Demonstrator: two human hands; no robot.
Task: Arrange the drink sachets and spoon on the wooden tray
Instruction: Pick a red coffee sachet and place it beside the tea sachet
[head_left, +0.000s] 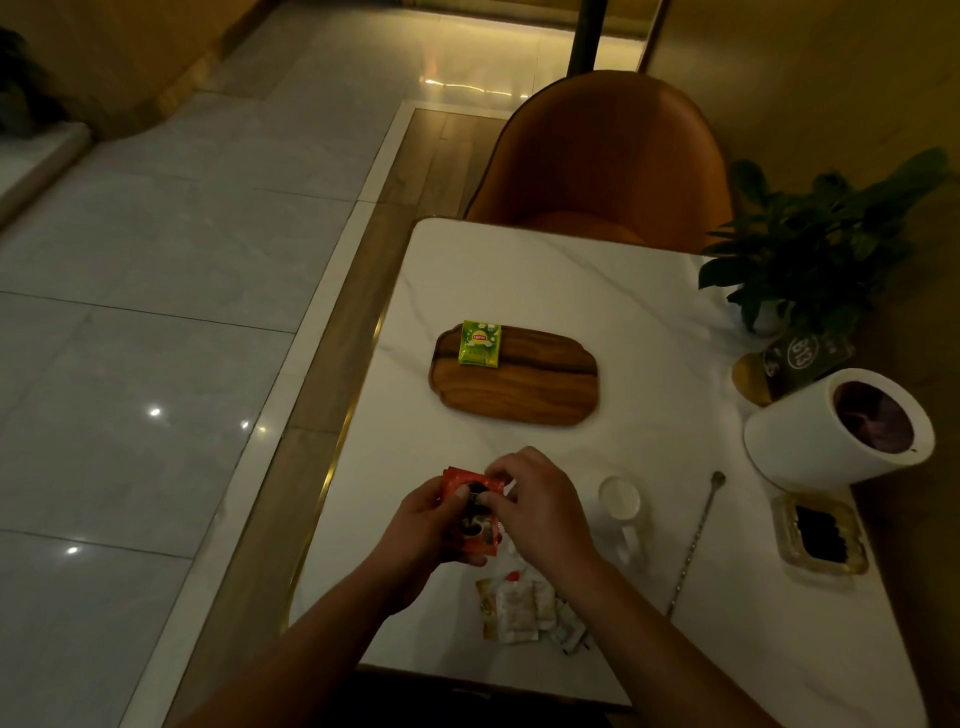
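Both our hands, left hand (434, 519) and right hand (535, 499), pinch red sachets (470, 512) low in the frame; one green sachet (479, 343) lies on the wooden tray (519, 387), spoon (696, 540) on the table (545, 280) at right.

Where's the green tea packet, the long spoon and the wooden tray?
green tea packet (479, 343), head view, middle of its front.
long spoon (696, 540), head view, middle of its handle.
wooden tray (524, 395), head view, bare wood.

Both hands, left (426, 519) and right (535, 501), pinch together.
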